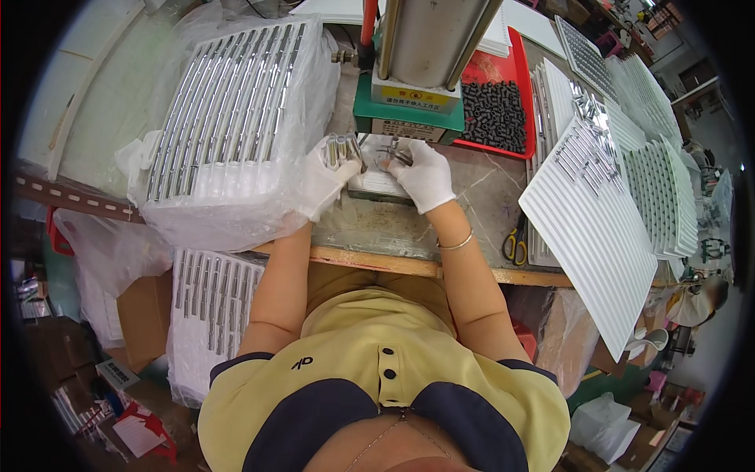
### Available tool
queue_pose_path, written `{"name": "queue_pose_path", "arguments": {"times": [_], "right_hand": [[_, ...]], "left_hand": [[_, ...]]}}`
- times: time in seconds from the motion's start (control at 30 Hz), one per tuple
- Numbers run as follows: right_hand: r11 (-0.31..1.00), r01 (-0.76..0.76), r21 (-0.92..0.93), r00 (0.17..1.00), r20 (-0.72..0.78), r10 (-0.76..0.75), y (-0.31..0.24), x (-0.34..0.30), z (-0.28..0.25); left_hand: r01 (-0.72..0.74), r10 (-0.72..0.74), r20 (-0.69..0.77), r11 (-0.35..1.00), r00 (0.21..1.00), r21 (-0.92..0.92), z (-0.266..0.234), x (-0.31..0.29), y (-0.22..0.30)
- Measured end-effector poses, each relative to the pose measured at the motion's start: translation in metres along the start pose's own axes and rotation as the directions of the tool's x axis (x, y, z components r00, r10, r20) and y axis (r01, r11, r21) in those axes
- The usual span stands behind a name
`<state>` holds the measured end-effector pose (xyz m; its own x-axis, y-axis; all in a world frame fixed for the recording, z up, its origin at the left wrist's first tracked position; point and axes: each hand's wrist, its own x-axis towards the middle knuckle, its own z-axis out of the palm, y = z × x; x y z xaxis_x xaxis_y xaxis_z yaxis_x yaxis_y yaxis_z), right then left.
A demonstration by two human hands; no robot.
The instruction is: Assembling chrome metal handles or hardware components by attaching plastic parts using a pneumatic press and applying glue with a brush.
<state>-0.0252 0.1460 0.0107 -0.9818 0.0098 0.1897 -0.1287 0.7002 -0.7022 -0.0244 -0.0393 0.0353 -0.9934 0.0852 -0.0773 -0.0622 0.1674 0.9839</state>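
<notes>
White gloves cover both of my hands. My left hand (321,187) is closed around several short, shiny metal tubes (341,149), just left of the press base. Opposite it, my right hand (429,178) pinches a small metal tube (402,156) over the press's base plate (379,183). The tube's far end and its contact with the fixture are too small to make out. Above both hands stands a bench press with a green head (410,126) and a thick grey cylinder (429,47).
A plastic-wrapped white ribbed tray (220,179) of metal tubes stands left. Behind the press, right, a red tray (528,94) holds black parts (494,118). Further right, loose tubes (586,161) lie on a white ribbed sheet (590,244) overhanging the bench edge. Scissors (515,248) lie beside it.
</notes>
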Motion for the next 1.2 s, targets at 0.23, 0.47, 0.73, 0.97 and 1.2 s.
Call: {"name": "queue_pose_path", "arguments": {"times": [0.23,0.47,0.73,0.97,1.2], "right_hand": [[0.771,-0.08,0.632,0.995,0.099,0.022,-0.025,-0.048,-0.038],[0.775,-0.219,0.593,0.972,0.06,0.228,-0.023,-0.062,-0.035],[-0.423,-0.351,0.836,0.927,0.374,-0.03,0.03,-0.064,-0.046],[-0.18,-0.201,0.963,0.782,0.269,0.562,-0.011,-0.074,-0.014],[-0.418,-0.458,0.785,0.879,0.47,-0.081,-0.014,-0.086,0.005]], "left_hand": [[0.078,0.005,0.286,0.958,0.958,-0.276,0.014,-0.044,-0.009],[-0.281,0.249,0.137,0.901,0.959,0.33,0.046,-0.056,-0.004],[0.009,0.051,0.23,0.967,0.972,-0.253,0.045,-0.067,-0.013],[0.323,-0.173,0.52,0.922,0.836,-0.212,0.059,-0.087,-0.015],[0.44,-0.276,0.442,0.835,0.854,-0.33,0.027,-0.133,-0.039]]}}
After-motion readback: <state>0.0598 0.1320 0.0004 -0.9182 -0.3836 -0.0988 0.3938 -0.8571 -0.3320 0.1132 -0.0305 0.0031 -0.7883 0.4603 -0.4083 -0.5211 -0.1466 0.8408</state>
